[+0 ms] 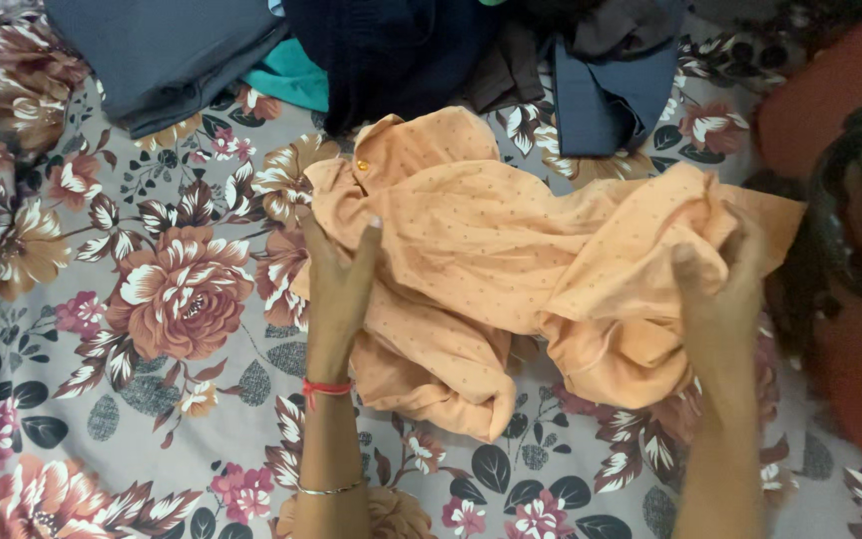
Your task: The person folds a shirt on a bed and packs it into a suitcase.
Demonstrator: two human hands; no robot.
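Far left of the left hand: floral bedsheet (152,299), grey ground with large brown and pink blooms, lying bare there.

Left hand (339,284): laid near-flat, fingers extended and together, pressed down on the left part of the orange dotted shirt (471,250). Nothing is gripped; the cloth is pinned to the sheet under palm and fingers. A red thread band (325,387) and a thin bangle (331,488) are worn on that forearm. Just above the fingertips, the collar with a small orange button (361,165) is seen.

Between the hands: the shirt lies crumpled, with loose folds bunched toward the near edge.

Right hand (720,299): closed on a gathered bunch of the shirt's right end, fingers curled into the fabric.

Beyond both hands: a heap of dark clothes (391,60), navy, grey and teal, touching the shirt's far edge.

Judgement on handling: the pinned side is best kept weighted while the gripped end is drawn out taut and level, so that creases are pulled flat and not dragged sideways. The bunched near edge would need smoothing separately. Care is advised near the heap, where cloth could snag.
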